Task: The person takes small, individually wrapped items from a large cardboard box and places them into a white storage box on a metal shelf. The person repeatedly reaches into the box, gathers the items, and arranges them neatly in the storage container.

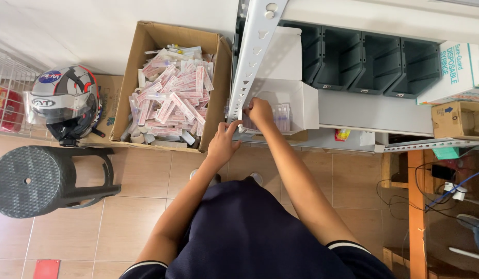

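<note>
Right hand [260, 111] closed on front rim of white open-topped cardboard box [280, 77] on grey metal shelf [373, 111], frame centre. Left hand [222, 143] open, fingers spread, just below-left of box. Brown cardboard carton of pink-white sealed packets [173, 85] upper left.

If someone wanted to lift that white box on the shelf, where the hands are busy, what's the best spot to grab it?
Probably by the two side walls of the white box, coming from the front where the person stands. Its top is open, so the upright walls offer edges to pinch. The right hand is already at its front rim, and the left hand hangs just below. The grey shelf post crowds the left side.
</note>
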